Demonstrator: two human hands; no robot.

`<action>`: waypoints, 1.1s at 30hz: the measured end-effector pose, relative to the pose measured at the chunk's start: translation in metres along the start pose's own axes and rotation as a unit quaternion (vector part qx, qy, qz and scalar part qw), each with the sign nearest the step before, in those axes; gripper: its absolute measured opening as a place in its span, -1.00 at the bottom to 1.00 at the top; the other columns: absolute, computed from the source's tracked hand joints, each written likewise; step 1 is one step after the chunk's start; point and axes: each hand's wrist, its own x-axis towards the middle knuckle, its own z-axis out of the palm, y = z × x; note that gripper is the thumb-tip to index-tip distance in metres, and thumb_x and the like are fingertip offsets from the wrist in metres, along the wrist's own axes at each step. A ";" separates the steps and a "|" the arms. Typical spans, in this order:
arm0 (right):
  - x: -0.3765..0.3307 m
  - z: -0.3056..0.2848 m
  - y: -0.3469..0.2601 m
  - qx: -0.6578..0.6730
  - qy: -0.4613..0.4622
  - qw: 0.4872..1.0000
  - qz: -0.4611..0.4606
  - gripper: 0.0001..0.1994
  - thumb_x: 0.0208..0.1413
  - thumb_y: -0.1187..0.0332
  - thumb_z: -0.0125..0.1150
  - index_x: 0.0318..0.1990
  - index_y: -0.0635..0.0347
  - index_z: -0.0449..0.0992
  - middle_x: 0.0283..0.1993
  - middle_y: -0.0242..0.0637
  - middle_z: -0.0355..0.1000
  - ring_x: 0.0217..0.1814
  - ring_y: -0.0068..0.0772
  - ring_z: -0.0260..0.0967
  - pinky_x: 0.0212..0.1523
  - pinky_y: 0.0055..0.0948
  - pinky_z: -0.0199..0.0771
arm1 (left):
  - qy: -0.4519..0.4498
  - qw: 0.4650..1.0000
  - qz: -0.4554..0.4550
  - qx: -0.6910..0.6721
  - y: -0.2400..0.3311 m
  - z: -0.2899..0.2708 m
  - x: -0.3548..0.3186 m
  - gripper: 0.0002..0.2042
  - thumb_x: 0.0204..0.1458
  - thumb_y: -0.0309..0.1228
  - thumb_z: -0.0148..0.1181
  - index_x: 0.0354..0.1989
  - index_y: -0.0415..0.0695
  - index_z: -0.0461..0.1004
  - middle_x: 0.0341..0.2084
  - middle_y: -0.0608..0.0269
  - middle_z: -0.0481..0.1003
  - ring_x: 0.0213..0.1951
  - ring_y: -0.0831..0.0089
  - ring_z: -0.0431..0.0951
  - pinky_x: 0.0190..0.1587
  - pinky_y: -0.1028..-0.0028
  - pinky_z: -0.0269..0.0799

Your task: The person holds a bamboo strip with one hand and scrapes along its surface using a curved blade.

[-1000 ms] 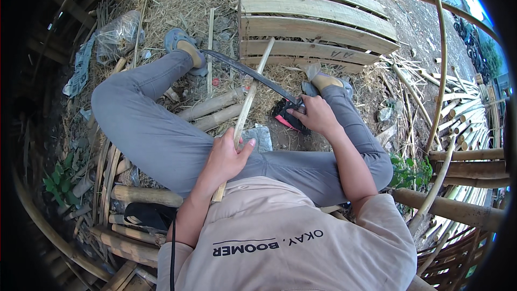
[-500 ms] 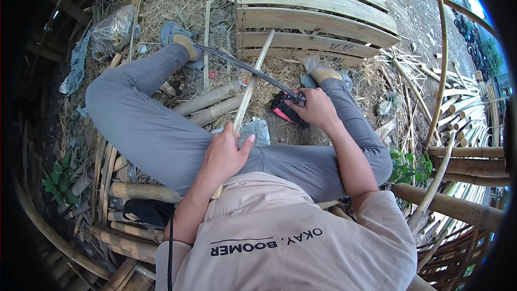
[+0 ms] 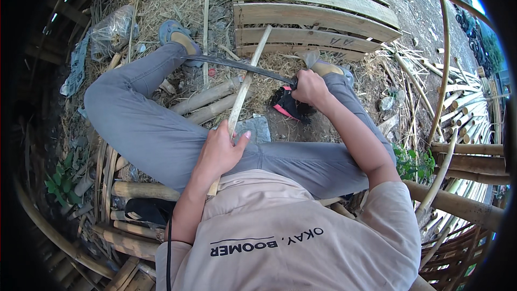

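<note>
- Hands at work on a bamboo strip [image 3: 245, 89]: the person sits on the ground with knees bent, and the pale strip slants from their lap up towards the slatted bamboo panel [image 3: 318, 13] ahead.
- Left hand [image 3: 219, 153] is wrapped round the lower part of the strip, fingers curled together about it and the thumb stuck out to the right, just over the grey trouser leg.
- Right hand [image 3: 309, 87] is shut in a fist on the handle of a long dark blade [image 3: 237, 64], fingers pressed tight together.
- That blade lies nearly level and crosses the strip about midway up; it seems to touch it there.
- Under the crossing point, two thick bamboo poles [image 3: 210, 102] lie side by side on the straw between the legs.
- A black and pink object [image 3: 288, 106] sits on the dirt just below the right hand, and a flat grey stone [image 3: 256, 128] lies beside the left thumb.
- Both feet in worn shoes rest near the panel's lower edge.
- Bundles of split bamboo are stacked off to the right.
</note>
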 end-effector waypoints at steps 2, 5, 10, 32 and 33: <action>0.007 -0.002 0.002 -0.013 -0.010 1.000 0.005 -0.68 -0.17 0.32 0.33 -0.27 0.37 0.60 -0.23 0.18 0.58 -0.13 0.21 0.58 -0.04 -0.06 0.61 | 0.009 1.000 0.001 0.007 -0.002 0.002 -0.002 -0.60 0.09 -0.20 0.34 -0.26 -0.35 0.39 -0.54 -0.06 0.50 -0.49 0.07 0.56 -0.38 0.19 0.46; 0.020 -0.008 0.020 -0.008 0.008 1.000 0.023 -0.67 -0.16 0.33 0.31 -0.26 0.44 0.58 -0.21 0.23 0.57 -0.11 0.22 0.57 -0.01 -0.05 0.60 | 0.033 0.999 0.014 0.019 -0.004 0.008 -0.003 -0.59 0.09 -0.20 0.35 -0.26 -0.35 0.39 -0.53 -0.09 0.50 -0.49 0.03 0.56 -0.37 0.17 0.47; 0.014 -0.017 0.026 0.008 -0.005 1.000 0.007 -0.65 -0.13 0.32 0.30 -0.25 0.47 0.57 -0.22 0.29 0.54 -0.10 0.28 0.54 -0.02 -0.02 0.58 | 0.050 0.998 0.017 0.030 -0.002 0.012 -0.005 -0.59 0.10 -0.20 0.33 -0.25 -0.37 0.38 -0.54 -0.13 0.51 -0.48 -0.02 0.58 -0.36 0.11 0.48; 0.014 -0.037 -0.003 -0.056 -0.058 0.996 -0.028 -0.67 -0.18 0.35 0.29 -0.24 0.42 0.59 -0.20 0.21 0.58 -0.08 0.18 0.58 -0.01 -0.07 0.61 | 0.029 0.993 -0.001 0.112 0.013 0.015 -0.010 -0.55 0.13 -0.22 0.28 -0.11 -0.43 0.35 -0.43 -0.33 0.54 -0.32 -0.29 0.59 -0.23 -0.04 0.49; 0.016 -0.034 0.000 -0.058 -0.049 0.997 -0.033 -0.68 -0.19 0.36 0.28 -0.25 0.41 0.60 -0.20 0.21 0.58 -0.08 0.17 0.58 -0.01 -0.07 0.61 | 0.031 0.994 0.002 0.108 0.013 0.014 -0.011 -0.56 0.13 -0.22 0.28 -0.12 -0.42 0.35 -0.44 -0.32 0.53 -0.34 -0.28 0.58 -0.24 -0.04 0.49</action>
